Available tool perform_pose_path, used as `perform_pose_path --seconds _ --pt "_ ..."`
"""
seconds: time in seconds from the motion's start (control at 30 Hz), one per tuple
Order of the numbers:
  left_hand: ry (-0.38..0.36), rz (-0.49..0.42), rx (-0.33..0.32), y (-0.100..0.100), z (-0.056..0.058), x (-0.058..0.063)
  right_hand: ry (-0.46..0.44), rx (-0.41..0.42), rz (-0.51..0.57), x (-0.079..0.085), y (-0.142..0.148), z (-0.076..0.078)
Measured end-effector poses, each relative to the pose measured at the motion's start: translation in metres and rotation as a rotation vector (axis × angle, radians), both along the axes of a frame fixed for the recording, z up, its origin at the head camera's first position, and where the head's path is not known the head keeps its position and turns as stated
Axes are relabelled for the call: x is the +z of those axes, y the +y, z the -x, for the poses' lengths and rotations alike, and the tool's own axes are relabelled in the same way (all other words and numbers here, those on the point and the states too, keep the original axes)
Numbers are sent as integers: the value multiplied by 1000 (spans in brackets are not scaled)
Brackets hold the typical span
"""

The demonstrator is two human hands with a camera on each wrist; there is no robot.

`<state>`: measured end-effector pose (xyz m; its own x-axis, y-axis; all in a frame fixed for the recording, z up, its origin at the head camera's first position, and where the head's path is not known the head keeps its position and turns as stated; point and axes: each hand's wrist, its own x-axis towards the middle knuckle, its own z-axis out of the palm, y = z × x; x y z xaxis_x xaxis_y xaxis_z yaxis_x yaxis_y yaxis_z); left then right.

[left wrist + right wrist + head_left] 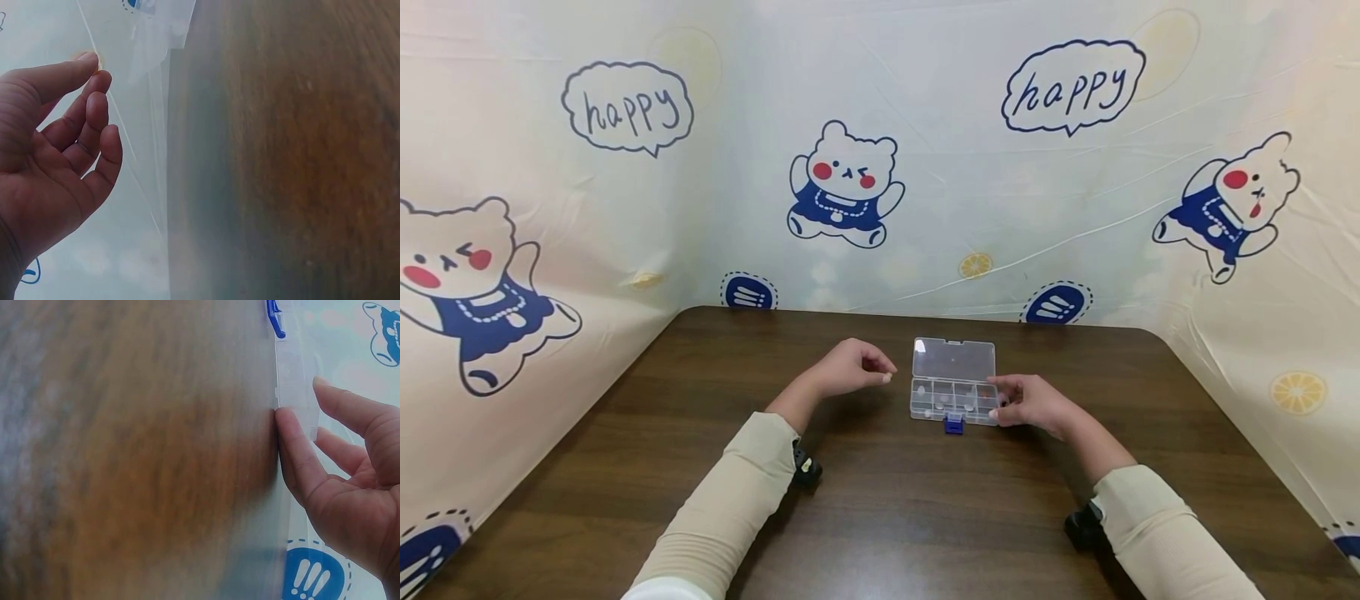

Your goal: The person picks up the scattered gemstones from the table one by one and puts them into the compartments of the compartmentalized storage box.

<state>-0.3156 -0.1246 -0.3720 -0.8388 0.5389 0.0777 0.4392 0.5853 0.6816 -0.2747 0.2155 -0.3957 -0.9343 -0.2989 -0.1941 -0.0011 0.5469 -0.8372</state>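
A clear plastic compartment box point(954, 400) lies on the table with its lid point(954, 360) raised at the back and a blue latch point(953, 424) at its front. Small whitish and clear pieces sit in several compartments, too small to identify. My right hand point(1036, 403) holds the box's right end between thumb and fingers; in the right wrist view the hand point(350, 481) is against the box's end wall point(297, 381). Left of the box, above the table, my left hand point(850, 368) pinches a tiny yellowish piece point(100, 63) between thumb and index fingertip, mostly hidden by them.
The brown wooden table point(880, 517) extends all round the box. Behind and at both sides hangs a printed curtain point(940, 208) with cartoon bears. Black wrist cameras sit below both sleeves.
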Motion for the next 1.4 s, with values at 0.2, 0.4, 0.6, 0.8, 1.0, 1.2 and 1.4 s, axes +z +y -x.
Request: perform_pose_path --seconds 0.2,0.4,0.6,0.8,1.0,1.2,1.4 --pt "23 -2 -30 6 -3 2 -7 2 26 0 0 0" --pt "32 -1 -46 12 -5 2 -7 -2 24 -1 1 0" --pt "28 -7 -54 18 -6 2 -8 -2 21 -2 1 0" --pt "26 -14 -87 24 -8 3 -11 -5 14 -2 1 0" --pt "34 -12 -116 30 -9 2 -5 -5 14 -2 1 1" --pt "31 -25 -137 38 -10 2 -26 -6 46 -3 0 1" --pt "36 -31 -161 45 -10 2 -39 -18 39 -3 0 2"
